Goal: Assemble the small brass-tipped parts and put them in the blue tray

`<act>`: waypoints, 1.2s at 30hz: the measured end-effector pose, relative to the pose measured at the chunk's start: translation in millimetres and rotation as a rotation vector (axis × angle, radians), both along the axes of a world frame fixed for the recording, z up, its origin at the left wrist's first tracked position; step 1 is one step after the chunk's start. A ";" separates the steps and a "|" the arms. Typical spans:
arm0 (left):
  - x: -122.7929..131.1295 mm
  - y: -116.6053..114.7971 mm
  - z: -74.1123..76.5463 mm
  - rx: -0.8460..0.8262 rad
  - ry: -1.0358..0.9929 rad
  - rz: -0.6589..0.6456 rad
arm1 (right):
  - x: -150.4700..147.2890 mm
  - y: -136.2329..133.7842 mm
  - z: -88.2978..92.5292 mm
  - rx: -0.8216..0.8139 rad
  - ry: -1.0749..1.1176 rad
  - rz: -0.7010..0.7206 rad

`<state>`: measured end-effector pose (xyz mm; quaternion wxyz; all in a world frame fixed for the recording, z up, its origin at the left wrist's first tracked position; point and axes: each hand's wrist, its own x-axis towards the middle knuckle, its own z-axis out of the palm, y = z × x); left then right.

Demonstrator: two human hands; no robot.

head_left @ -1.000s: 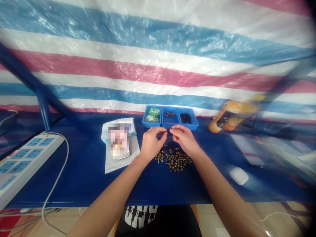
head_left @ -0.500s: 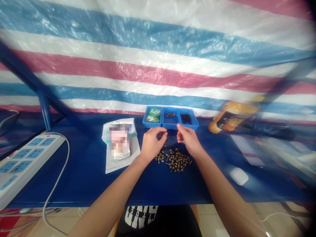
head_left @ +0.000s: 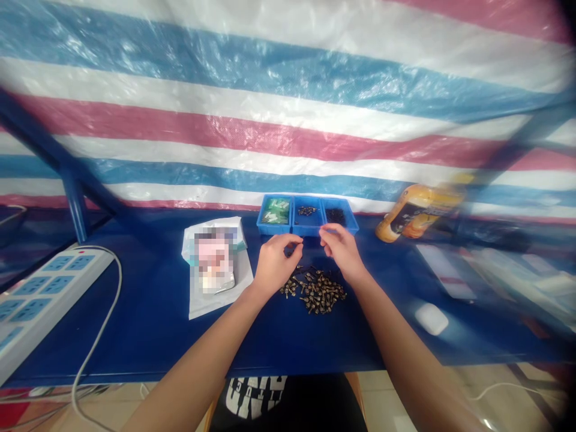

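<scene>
My left hand (head_left: 278, 262) hovers above the left edge of a heap of small brass-and-black screw-like parts (head_left: 323, 293). Its thumb and forefinger are brought together in a pinch; whatever sits between the tips is too small to make out. Across a narrow gap, my right hand (head_left: 342, 252) is also closed, fingers curled toward the thumb, its grip too small to read. Just beyond the hands stand three joined blue bins: the left bin (head_left: 274, 230) holds green-and-white packets, the middle bin (head_left: 308, 230) a few small metal parts, the right bin (head_left: 351, 228) dark small pieces.
On the left lie a white pouch (head_left: 245, 270) with a blurred-out item on it and a power strip (head_left: 54, 285) with a cable. To the right are an orange drink bottle (head_left: 420, 210), a white rounded case (head_left: 431, 318) and a phone-like slab (head_left: 445, 271). Striped sheeting (head_left: 288, 120) hangs behind the table.
My right hand's fingers have shifted slightly, the forefinger now stretching further left toward the left hand. My left hand keeps its pinch. The whole view has moved a little.
</scene>
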<state>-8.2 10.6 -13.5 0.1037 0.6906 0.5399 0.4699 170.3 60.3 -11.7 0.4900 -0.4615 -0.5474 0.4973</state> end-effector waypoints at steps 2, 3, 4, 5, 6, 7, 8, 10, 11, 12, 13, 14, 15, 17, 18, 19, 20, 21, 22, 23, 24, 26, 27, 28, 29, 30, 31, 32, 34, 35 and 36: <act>0.5 -0.6 -0.1 -0.002 0.014 -0.023 | -1.6 -3.0 0.1 0.051 -0.076 0.128; 0.7 -0.9 -0.1 -0.007 0.019 -0.035 | -2.1 -4.3 0.1 0.072 -0.104 0.176; 0.9 -1.2 -0.2 -0.011 0.023 -0.045 | -2.3 -5.2 0.1 0.090 -0.127 0.209; 1.1 -1.5 -0.4 -0.015 0.026 -0.054 | -2.4 -5.9 0.0 0.106 -0.149 0.230; 1.3 -1.7 -0.6 -0.018 0.027 -0.061 | -2.3 -6.2 -0.1 0.118 -0.170 0.246; 1.4 -1.8 -0.8 -0.019 0.028 -0.068 | -2.2 -6.4 0.0 0.125 -0.185 0.260; 1.6 -1.8 -1.0 -0.020 0.027 -0.073 | -2.0 -6.6 0.4 0.128 -0.192 0.271; 1.9 -1.8 -1.1 -0.021 0.021 -0.074 | -1.9 -7.2 2.0 0.124 -0.188 0.289; 2.1 -1.8 -1.0 -0.024 0.017 -0.074 | -2.0 -7.8 3.1 0.117 -0.181 0.296; 2.3 -1.9 -0.7 -0.026 0.013 -0.074 | -2.1 -8.4 4.2 0.110 -0.180 0.302; 2.6 -2.0 -0.3 -0.029 0.009 -0.074 | -2.2 -9.1 5.3 0.104 -0.187 0.305; 2.8 -2.2 0.1 -0.033 0.005 -0.076 | -2.2 -9.6 6.1 0.098 -0.200 0.303; 3.1 -2.4 0.6 -0.036 0.000 -0.078 | -2.1 -9.8 6.6 0.092 -0.216 0.296; 3.3 -2.9 1.5 -0.042 -0.009 -0.082 | -1.4 -8.8 6.4 0.084 -0.241 0.260; 3.3 -3.0 1.7 -0.043 -0.012 -0.083 | -0.7 -7.5 5.8 0.083 -0.241 0.232; 3.2 -3.1 1.8 -0.045 -0.012 -0.083 | 0.2 -5.8 4.8 0.084 -0.227 0.194; 3.1 -3.1 1.8 -0.047 -0.010 -0.083 | 1.2 -3.6 3.7 0.085 -0.199 0.145; 3.0 -3.0 1.6 -0.047 -0.006 -0.080 | 2.4 -1.1 2.4 0.081 -0.155 0.082; 3.0 -2.9 1.3 -0.048 -0.002 -0.078 | 3.7 1.5 1.1 0.067 -0.100 0.013; 3.1 -2.7 0.9 -0.048 0.001 -0.075 | 5.1 4.0 -0.3 0.043 -0.043 -0.056; 3.3 -2.5 0.6 -0.048 0.004 -0.072 | 6.4 6.3 -1.5 0.013 0.004 -0.116; 3.6 -1.9 -0.4 -0.046 0.014 -0.066 | 9.0 9.8 -3.9 -0.037 0.051 -0.187; 3.5 -1.5 -1.0 -0.045 0.022 -0.059 | 10.1 10.9 -5.1 -0.045 0.046 -0.198; 2.9 -1.0 -1.8 -0.045 0.033 -0.046 | 11.2 11.5 -6.2 -0.035 0.025 -0.198; 1.9 -0.2 -2.7 -0.046 0.046 -0.024 | 12.1 11.7 -7.2 -0.011 -0.011 -0.191; 0.3 0.7 -3.9 -0.049 0.061 0.005 | 12.8 11.5 -8.2 0.027 -0.064 -0.174; -1.8 1.8 -5.1 -0.054 0.076 0.041 | 13.3 11.0 -9.1 0.079 -0.135 -0.142; -4.2 3.1 -6.5 -0.058 0.091 0.081 | 13.4 10.2 -9.9 0.138 -0.217 -0.093; -9.0 5.7 -9.2 -0.065 0.123 0.146 | 12.2 8.1 -11.0 0.259 -0.397 0.046; -11.0 6.8 -10.4 -0.067 0.143 0.160 | 10.9 7.0 -11.2 0.309 -0.488 0.123; -12.4 7.6 -11.6 -0.075 0.164 0.163 | 9.1 6.0 -11.1 0.345 -0.577 0.191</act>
